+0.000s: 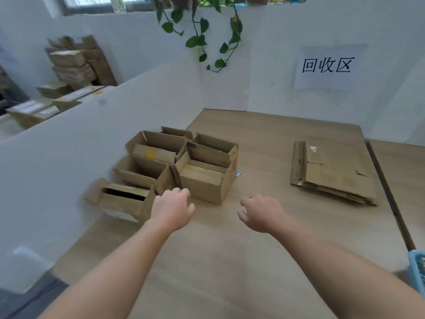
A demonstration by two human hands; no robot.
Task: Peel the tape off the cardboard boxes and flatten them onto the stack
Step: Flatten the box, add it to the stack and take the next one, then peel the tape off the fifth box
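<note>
Brown cardboard boxes, brown flattened stack, light wood-grain table, white sign with black characters

**Bare arms from frame edge to fingertips**

Only two arms of the person show, and both are uncovered. The left forearm and the right forearm are bare along their whole visible length, from the bottom edge of the view up to the wrist. The wide lens makes them broad near the camera and much narrower at the wrists. The left grip shows its back, a row of rounded knuckles and the thumb. The right grip shows its back, the thumb and the sides of the fingers. Wrists and fingers are bare as well. Finer detail such as nails and creases is lost in the soft blur.
</note>
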